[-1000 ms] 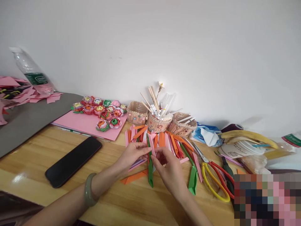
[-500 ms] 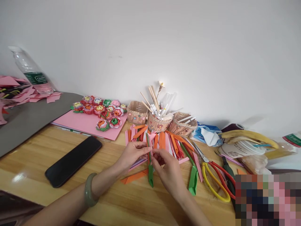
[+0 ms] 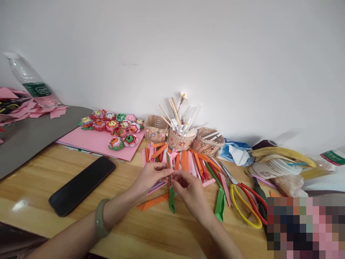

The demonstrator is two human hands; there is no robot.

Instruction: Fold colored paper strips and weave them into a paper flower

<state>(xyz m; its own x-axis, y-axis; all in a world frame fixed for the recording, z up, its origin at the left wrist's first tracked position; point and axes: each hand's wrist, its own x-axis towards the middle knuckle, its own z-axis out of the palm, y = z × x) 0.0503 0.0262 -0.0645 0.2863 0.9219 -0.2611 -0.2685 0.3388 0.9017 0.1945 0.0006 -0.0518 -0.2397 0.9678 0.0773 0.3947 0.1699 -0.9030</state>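
Note:
My left hand [image 3: 153, 178] pinches a small bundle of folded paper strips [image 3: 171, 202]; green shows outermost, with some orange and pink beside it. My right hand [image 3: 190, 190] grips the same bundle from the right, thumb and index finger pressed against it. The fingers hide its middle, while the green lower end hangs below them, just above the table. Behind both hands lies a spread of folded strips [image 3: 184, 160] in orange, pink, white and red. Another green folded strip [image 3: 220, 205] rests to the right of my right hand.
Left are a black phone [image 3: 82, 185] and paper flowers [image 3: 118, 132] on pink sheets [image 3: 78, 138]. Decorated baskets [image 3: 182, 141] stand by the wall. To the right lie scissors [image 3: 245, 205], a tissue pack [image 3: 234, 151] and a banana peel [image 3: 280, 154]. A bottle [image 3: 32, 81] leans far left.
The whole scene has shifted slightly left in view. Both hands keep their pinch on the paper strips, with only a tiny shift of the fingers.

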